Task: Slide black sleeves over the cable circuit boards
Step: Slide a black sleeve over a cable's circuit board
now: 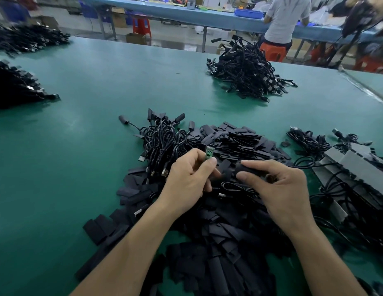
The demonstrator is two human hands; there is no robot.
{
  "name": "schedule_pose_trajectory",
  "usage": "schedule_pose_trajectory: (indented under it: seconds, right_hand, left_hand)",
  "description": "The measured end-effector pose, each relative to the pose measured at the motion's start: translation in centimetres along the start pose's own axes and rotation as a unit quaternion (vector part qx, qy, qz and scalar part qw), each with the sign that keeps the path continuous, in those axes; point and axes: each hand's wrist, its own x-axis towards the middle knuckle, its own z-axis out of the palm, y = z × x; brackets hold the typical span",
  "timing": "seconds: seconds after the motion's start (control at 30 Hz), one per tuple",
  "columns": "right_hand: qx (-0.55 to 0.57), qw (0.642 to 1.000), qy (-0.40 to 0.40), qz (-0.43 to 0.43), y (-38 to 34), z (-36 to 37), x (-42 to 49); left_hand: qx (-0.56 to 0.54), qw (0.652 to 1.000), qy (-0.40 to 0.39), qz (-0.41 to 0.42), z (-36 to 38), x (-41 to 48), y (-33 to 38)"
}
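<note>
Now, your left hand pinches a small green circuit board. Its fingers are curled round the lower end, thumb against forefinger. The board stands nearly upright, its upper half bare and glossy, with pale markings too small to read. Just beside it but not touching, your right hand grips a black sleeve, a short matte tube, with the thumb below and the forefinger laid along the top. A thin black cable loops beneath both hands.

Under your wrists lies a heap of loose sleeves. They are flat, dull black rectangular pieces that spill toward you and leftward over the counter, whose top is a smooth teal-green mat. Behind your left hand sits a bundle of coiled cables, shiny black with metal plugs. To the right, more cables drape over grey ribbed blocks.

Farther back on the counter rises a tangled mound of cables with black rectangular ends, and dark heaps lie at the far left. Beyond, a person in a white shirt sits on a red stool at a blue counter.
</note>
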Motion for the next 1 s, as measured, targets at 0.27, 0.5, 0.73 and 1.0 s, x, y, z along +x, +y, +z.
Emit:
schedule_pose_trajectory:
  seconds: [0.27, 0.5, 0.73, 1.0]
  right_hand:
    - [0.029, 0.999, -0.014, 0.022, 0.5, -0.5, 0.1]
    - [0.032, 0.998, -0.058, 0.013, 0.4, -0.6, 0.1]
    - [-0.023, 0.995, -0.098, -0.017, 0.3, -1.0, 0.1]
    - [-0.031, 0.993, -0.113, -0.029, 0.6, -1.1, 0.2]
  left_hand:
    - [0.05, 0.994, -0.085, 0.043, 0.1, -0.3, 0.3]
    - [0.064, 0.992, -0.101, 0.035, 0.1, -0.2, 0.2]
    - [0.095, 0.99, -0.107, 0.016, 0.1, -0.1, 0.2]
    - [0.081, 0.991, -0.105, 0.003, 0.2, -0.2, 0.6]
